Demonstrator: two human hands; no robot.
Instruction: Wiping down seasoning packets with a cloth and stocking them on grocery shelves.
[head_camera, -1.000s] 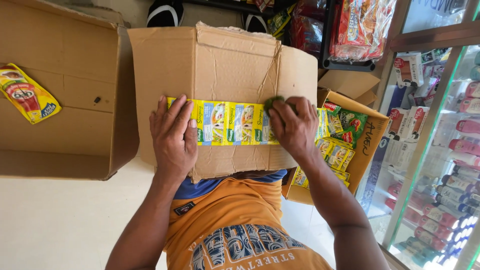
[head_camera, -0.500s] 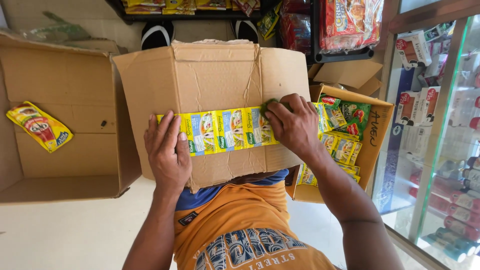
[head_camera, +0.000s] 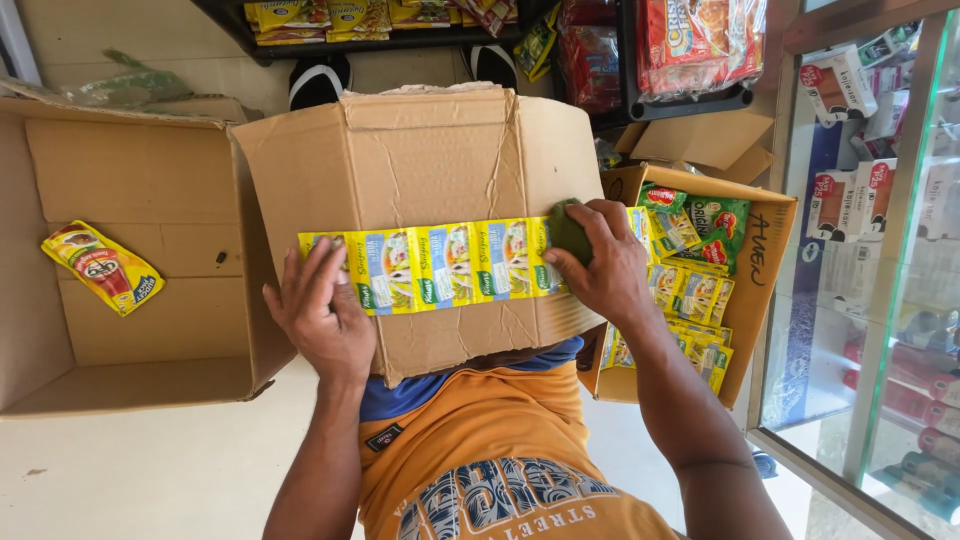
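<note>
A strip of yellow and green sachets (head_camera: 440, 265) lies flat across a closed cardboard box (head_camera: 420, 160) resting on my lap. My left hand (head_camera: 320, 315) presses down on the strip's left end with fingers spread. My right hand (head_camera: 600, 265) pins the right end and covers a dark green cloth or sponge (head_camera: 568, 230) held against the strip. Both hands lie flat on the box top.
An open cardboard box (head_camera: 150, 360) on the left holds one yellow and red packet (head_camera: 102, 268). Another open box (head_camera: 765, 260) on the right is full of green and yellow sachets. Shelves of packets stand ahead, and a glass display case (head_camera: 880, 300) is at the right. Two sandals (head_camera: 320, 80) lie beyond the box.
My left hand has slid down and left to the strip's end. The right hand stays on the right end. The view has tilted, showing more of the shelves ahead.
</note>
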